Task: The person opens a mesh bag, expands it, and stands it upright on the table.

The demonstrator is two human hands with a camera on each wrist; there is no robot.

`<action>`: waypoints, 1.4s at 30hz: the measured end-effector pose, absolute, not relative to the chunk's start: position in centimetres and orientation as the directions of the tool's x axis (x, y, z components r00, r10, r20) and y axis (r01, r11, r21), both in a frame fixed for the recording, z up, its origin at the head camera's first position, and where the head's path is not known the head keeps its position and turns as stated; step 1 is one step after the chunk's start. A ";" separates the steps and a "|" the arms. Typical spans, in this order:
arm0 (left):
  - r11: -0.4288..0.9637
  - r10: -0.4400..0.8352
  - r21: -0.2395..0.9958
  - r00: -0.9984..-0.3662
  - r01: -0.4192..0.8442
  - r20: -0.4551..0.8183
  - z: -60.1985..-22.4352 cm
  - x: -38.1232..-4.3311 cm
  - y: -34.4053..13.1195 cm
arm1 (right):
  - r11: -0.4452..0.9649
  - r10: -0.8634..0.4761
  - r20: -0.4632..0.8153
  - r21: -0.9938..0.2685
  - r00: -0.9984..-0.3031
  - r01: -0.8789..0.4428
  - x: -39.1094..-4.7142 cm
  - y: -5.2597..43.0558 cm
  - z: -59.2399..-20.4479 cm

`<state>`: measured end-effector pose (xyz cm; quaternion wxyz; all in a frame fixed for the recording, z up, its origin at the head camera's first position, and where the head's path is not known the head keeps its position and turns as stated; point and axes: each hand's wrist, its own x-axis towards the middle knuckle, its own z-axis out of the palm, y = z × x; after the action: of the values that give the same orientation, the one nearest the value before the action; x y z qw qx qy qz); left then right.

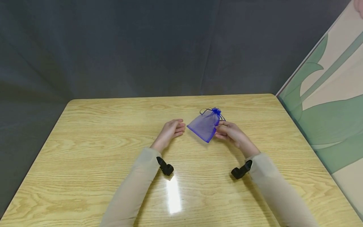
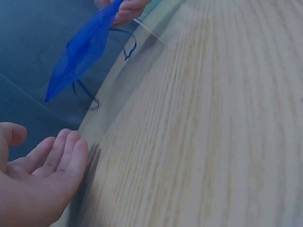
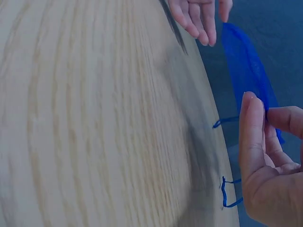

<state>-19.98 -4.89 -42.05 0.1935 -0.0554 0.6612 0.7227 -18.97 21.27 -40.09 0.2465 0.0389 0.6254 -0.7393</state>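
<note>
Here, my right hand [image 1: 231, 133] pinches the bag [image 1: 203, 126] between thumb and fingers at its right side edge, above the table [image 1: 107, 135]. From the pinch, the sheer body extends leftward; the gathered neck [image 1: 216, 111] lies beyond the grip, on the far side, and the hem [image 1: 198, 134] slants across the near side. Cords [image 3: 232, 204] loop from the neck. My left hand [image 1: 171, 129], its fingers extended, is just beside the hem's left corner, apart from it.
</note>
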 end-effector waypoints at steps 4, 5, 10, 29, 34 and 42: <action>-0.053 0.226 0.933 -0.914 -0.356 -0.336 -42.2 -19.8 -4.7 | -0.040 -0.321 -0.372 -0.913 -0.871 0.405 -19.0 20.5 -40.5; -0.052 0.228 0.933 -0.914 -0.357 -0.336 -42.2 -19.7 -4.6 | -0.031 -0.323 -0.374 -0.914 -0.870 0.404 -19.0 20.4 -40.6; -0.013 0.223 0.939 -0.916 -0.345 -0.334 -42.6 -19.6 -4.5 | -0.006 -0.332 -0.378 -0.915 -0.864 0.403 -19.0 19.6 -41.1; 0.021 0.254 0.927 -0.894 -0.375 -0.368 -43.1 -18.8 -4.6 | 0.171 -0.346 -0.409 -0.912 -0.844 0.372 -18.5 17.9 -41.8; 0.019 0.227 0.928 -0.902 -0.372 -0.366 -42.9 -18.4 -4.7 | 0.198 -0.363 -0.401 -0.915 -0.841 0.352 -18.3 17.5 -41.6; 0.022 0.180 0.935 -0.919 -0.354 -0.352 -42.7 -18.2 -5.0 | 0.205 -0.334 -0.378 -0.923 -0.863 0.326 -18.3 16.8 -41.6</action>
<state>-18.19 -5.04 -42.71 0.1916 -0.0632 0.6888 0.6963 -18.28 16.82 -41.57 0.2613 -0.0027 0.7308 -0.6306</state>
